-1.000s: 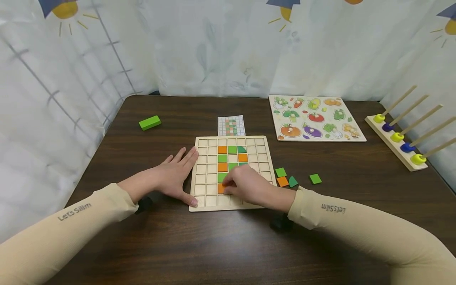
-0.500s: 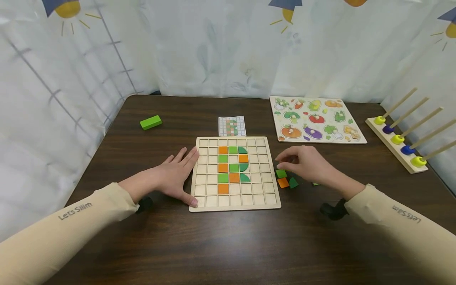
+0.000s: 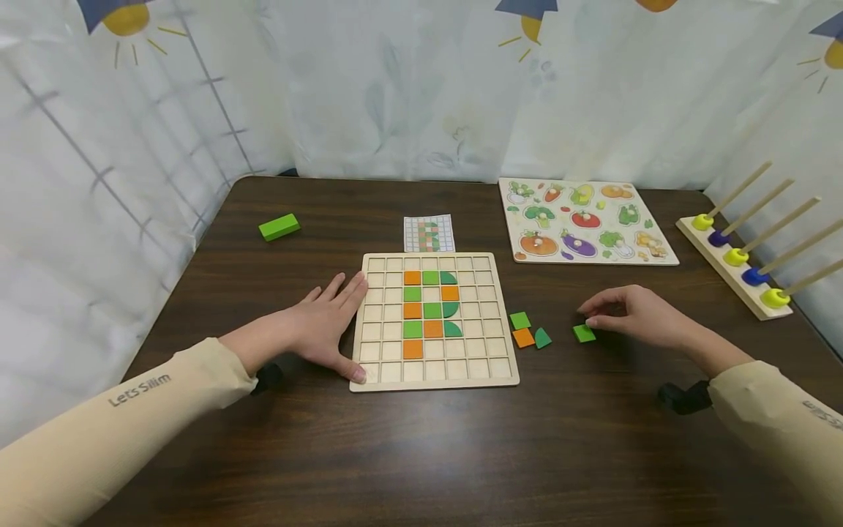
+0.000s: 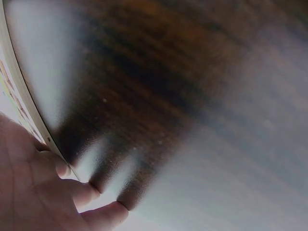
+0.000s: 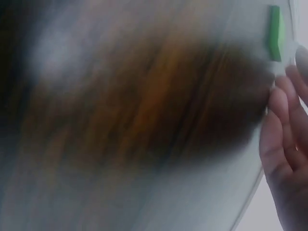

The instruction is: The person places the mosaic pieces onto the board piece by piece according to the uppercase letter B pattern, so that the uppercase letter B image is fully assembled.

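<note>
In the head view, my left hand (image 3: 324, 329) lies with fingers spread along the left edge of the wooden grid board (image 3: 484, 373), thumb at its lower left corner. Orange tiles (image 3: 413, 349), green square tiles (image 3: 412, 293) and dark green rounded tiles (image 3: 453, 329) fill several cells. To the right, my right hand (image 3: 635, 315) is low over the table, thumb and forefinger right at a loose green square tile (image 3: 583, 334). The right wrist view shows a green piece (image 5: 275, 33) just beyond its fingertips, with a gap.
A green tile (image 3: 519, 320), an orange tile (image 3: 523, 337) and a dark green quarter-round tile (image 3: 542, 338) lie beside the board. Behind it is a printed pattern card (image 3: 429, 233). A vegetable puzzle (image 3: 586, 219), a peg stand (image 3: 737, 271) and a green block (image 3: 279, 227) stand farther out.
My right hand has left the orange tile in the board's lower rows and moved right, past the loose tiles, to the single green tile. My left hand has stayed in place.
</note>
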Available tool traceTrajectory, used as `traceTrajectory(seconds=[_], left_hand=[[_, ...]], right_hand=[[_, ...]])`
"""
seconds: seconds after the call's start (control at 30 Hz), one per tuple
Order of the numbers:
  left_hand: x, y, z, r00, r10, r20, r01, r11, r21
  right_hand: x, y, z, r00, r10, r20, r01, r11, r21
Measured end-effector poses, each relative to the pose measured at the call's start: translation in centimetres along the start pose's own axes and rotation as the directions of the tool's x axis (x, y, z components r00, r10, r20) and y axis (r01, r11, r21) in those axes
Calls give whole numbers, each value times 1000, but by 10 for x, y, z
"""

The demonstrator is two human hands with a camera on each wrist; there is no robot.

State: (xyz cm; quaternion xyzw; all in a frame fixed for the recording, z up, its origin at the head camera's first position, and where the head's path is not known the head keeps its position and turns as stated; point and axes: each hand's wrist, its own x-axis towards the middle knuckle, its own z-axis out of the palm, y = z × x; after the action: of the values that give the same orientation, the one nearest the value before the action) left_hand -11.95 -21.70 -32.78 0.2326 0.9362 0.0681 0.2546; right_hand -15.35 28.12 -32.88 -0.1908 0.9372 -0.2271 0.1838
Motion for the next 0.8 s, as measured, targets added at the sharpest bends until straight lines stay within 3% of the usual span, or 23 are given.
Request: traceTrajectory(seconds=[0.27, 0.53, 0.8], left_hand=[[0, 2, -1, 1000, 2, 2, -2, 1000, -2], [0, 1, 1, 1000, 5, 1, -5, 1000, -4], [1, -1, 1, 1000, 9, -7, -9, 1000, -3]], right_hand=[[-3, 2, 1, 993, -72, 93, 67, 996, 49], [-2, -1, 8, 995, -101, 10, 101, 995, -23], [1, -7, 8, 998, -70, 3, 70, 997, -18]])
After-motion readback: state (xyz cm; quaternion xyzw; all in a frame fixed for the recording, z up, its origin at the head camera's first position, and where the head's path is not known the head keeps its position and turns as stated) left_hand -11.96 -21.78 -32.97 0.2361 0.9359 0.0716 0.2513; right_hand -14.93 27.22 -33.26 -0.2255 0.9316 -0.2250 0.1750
